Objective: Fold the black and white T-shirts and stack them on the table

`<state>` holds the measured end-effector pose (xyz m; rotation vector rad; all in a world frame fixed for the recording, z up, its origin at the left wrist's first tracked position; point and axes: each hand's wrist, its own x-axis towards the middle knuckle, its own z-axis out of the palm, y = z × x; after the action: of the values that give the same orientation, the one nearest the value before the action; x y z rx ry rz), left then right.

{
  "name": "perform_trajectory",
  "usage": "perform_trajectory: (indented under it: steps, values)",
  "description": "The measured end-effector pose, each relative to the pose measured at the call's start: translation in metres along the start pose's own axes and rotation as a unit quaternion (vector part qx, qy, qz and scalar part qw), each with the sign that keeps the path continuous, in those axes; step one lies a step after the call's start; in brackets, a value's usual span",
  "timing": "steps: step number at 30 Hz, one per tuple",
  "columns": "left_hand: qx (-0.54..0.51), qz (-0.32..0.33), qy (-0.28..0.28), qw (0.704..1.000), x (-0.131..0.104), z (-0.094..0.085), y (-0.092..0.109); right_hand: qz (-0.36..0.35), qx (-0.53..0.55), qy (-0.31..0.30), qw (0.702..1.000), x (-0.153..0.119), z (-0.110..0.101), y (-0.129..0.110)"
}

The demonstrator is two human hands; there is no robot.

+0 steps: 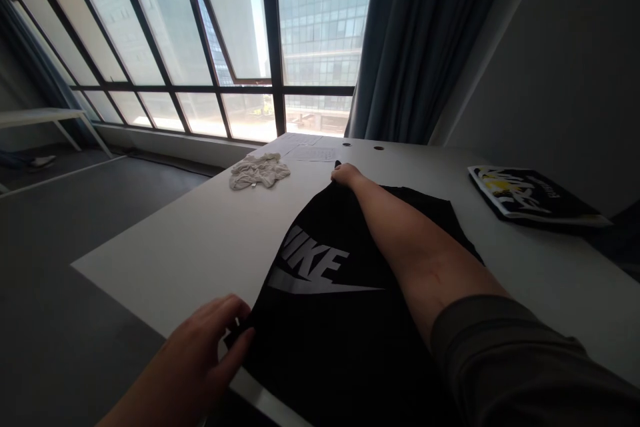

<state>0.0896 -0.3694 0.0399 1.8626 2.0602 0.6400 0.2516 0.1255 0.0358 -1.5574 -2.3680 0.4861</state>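
Hands (210,333) (349,177) pinch black NIKE cloth (340,340), probably a shirt.

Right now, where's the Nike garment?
Lower centre in the head view, the black Nike garment spreads over the white table, held by left hand and right hand.

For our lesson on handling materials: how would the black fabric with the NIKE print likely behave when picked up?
The black fabric is probably floppy, since its edge curves between the left hand and the right hand. Likely light for its size, too: its far edge looks thin. Spread out, it probably won't roll.
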Motion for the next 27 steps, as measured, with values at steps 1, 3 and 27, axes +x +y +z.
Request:
perform_trajectory:
  steps: [1,3,27]
  values:
    - [-0.017,0.033,0.008,0.999,-0.001,-0.001,0.01,0.004,0.011,0.002,1.0,-0.006,-0.007,0.009]
    - [-0.048,0.099,0.009,0.994,-0.001,-0.001,0.033,0.013,0.023,0.009,1.0,-0.018,-0.02,0.029]
    - [0.081,0.319,-0.15,0.932,0.038,0.122,0.061,0.117,-0.136,0.028,0.983,-0.078,0.019,0.132]
